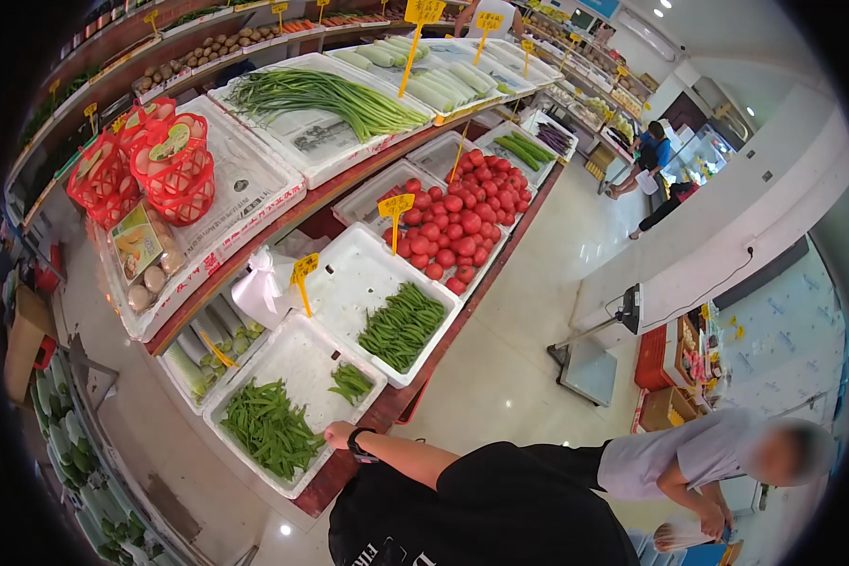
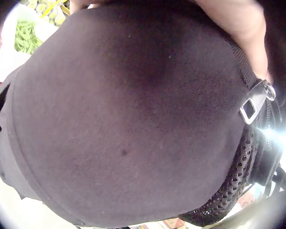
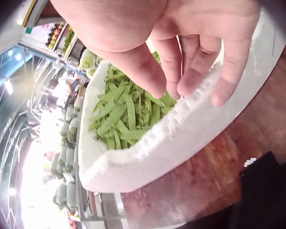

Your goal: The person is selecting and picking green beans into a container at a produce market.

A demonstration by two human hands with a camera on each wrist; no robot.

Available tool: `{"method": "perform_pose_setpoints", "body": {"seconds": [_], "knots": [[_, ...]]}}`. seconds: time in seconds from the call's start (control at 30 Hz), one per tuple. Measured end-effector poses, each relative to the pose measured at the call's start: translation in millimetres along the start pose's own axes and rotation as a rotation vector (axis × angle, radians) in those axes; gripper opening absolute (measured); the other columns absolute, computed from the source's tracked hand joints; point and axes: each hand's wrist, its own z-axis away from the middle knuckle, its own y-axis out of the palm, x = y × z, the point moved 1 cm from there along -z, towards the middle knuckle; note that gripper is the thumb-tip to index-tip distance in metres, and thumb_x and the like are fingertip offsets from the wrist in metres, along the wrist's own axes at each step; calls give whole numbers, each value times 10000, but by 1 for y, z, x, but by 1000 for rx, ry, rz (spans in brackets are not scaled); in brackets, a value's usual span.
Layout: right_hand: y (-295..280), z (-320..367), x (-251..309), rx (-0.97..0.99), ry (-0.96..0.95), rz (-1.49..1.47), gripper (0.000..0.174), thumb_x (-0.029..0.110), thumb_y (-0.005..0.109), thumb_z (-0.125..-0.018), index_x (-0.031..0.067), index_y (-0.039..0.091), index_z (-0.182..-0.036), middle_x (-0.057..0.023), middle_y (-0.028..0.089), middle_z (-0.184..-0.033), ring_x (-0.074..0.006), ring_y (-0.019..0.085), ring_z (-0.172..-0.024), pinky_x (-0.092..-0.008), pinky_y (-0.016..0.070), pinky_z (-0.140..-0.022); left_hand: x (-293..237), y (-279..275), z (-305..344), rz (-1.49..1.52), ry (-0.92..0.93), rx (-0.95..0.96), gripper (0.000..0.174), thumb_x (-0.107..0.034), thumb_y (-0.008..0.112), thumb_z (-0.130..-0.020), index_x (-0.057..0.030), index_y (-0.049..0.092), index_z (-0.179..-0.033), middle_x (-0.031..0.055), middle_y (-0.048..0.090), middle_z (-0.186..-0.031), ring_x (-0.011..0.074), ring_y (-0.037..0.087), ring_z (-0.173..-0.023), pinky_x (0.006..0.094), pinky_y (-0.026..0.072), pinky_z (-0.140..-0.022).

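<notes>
In the head view my right hand [image 1: 338, 435], with a black watch at the wrist, is at the edge of a white foam box [image 1: 297, 491]. Snow peas [image 1: 269, 424] lie heaped in that box, beside a smaller pile of green pods [image 1: 351, 382]. The right wrist view shows the fingers [image 3: 193, 78] loosely bent over the rim, nothing between them and the thumb. My left hand [image 2: 240, 28] shows only in part along the top of the left wrist view, against dark fabric [image 2: 128, 114] with a metal zip pull [image 2: 251, 109]; I cannot tell whether it grips the fabric.
Another foam box [image 1: 335, 255] holds green beans [image 1: 401, 325], with tomatoes [image 1: 457, 226] beyond. Red baskets [image 1: 174, 170] and spring onions [image 1: 325, 99] sit on the upper tier. A platform scale [image 1: 590, 368] stands on the floor. Nearby is a person in a grey shirt [image 1: 674, 457].
</notes>
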Motion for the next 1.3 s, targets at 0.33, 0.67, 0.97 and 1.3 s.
{"method": "perform_pose_setpoints", "body": {"seconds": [0.33,0.67,0.97,1.3], "knots": [[3,15,-3,16,-141,72,317,36,620,-739,53,681,-1050,-183,597,-1123,-372,559,-1096,-435,474,-914,-4,0,-4,-12,-8,7,701,-389,477,-935,-81,250,-1522,154,247,-1570,342,236,-1445,463,199,-1179],[-2,37,7,63,-244,233,391,-9,555,-751,50,628,-1130,-145,545,-1179,-339,484,-1183,-419,436,-990,-11,4,-7,-34,-7,20,706,-392,483,-929,-78,253,-1519,150,241,-1574,342,234,-1446,463,205,-1176],[-11,51,-8,10,-435,110,409,50,581,-755,58,602,-1163,-124,544,-1234,-330,492,-1201,-410,434,-1003,-8,16,0,-28,-4,8,711,-394,489,-924,-76,256,-1516,147,235,-1577,342,233,-1446,463,210,-1174],[-21,59,0,-86,-412,64,293,153,622,-821,38,631,-1090,-166,603,-1133,-341,565,-1105,-408,469,-958,-9,73,98,82,148,-112,716,-397,495,-919,-73,260,-1512,143,229,-1581,342,232,-1447,464,216,-1172]]}}
